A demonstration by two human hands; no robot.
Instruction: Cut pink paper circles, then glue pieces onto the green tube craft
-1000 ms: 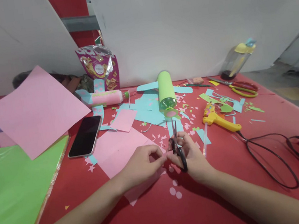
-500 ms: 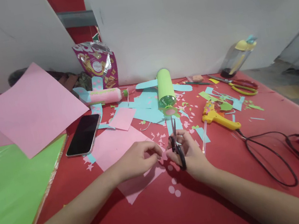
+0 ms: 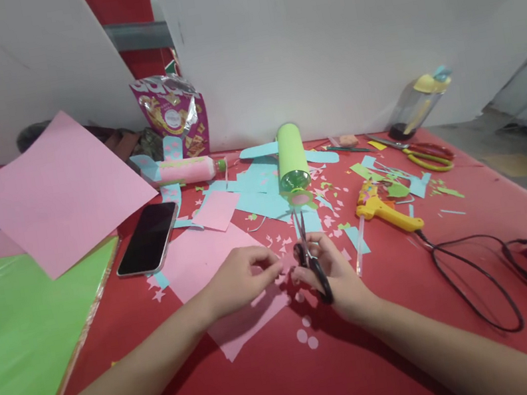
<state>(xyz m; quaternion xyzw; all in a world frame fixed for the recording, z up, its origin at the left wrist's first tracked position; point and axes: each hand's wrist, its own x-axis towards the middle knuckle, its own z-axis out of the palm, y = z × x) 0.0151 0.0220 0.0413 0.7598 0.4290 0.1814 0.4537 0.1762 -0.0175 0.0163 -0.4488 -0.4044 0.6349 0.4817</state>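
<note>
Black-handled scissors (image 3: pixel 322 280) are in my right hand (image 3: pixel 342 282), blades pointing away from me and slightly apart. My left hand (image 3: pixel 246 276) is closed in a pinch at one edge of a small pink paper piece (image 3: pixel 287 264), whose exact shape is hard to make out. The right fingertips are close to its other side; whether they touch it I cannot tell. Beneath my left hand lies a large pink sheet (image 3: pixel 192 256). Several small pink paper circles (image 3: pixel 313 342) rest on the red table just below the hands.
Beyond the hands lies a green-wrapped bottle (image 3: pixel 290 149) with blue paper wings, near a pink-wrapped bottle (image 3: pixel 187 170). A yellow glue gun (image 3: pixel 387 214) trails a black cable on the right. A phone (image 3: pixel 148 238) and green sheets (image 3: pixel 34 337) occupy the left. Paper scraps surround the bottles.
The scissors have tilted a little to the left and their blades are spread slightly more. The small pink piece has turned slightly between the hands. The left hand has barely shifted.
</note>
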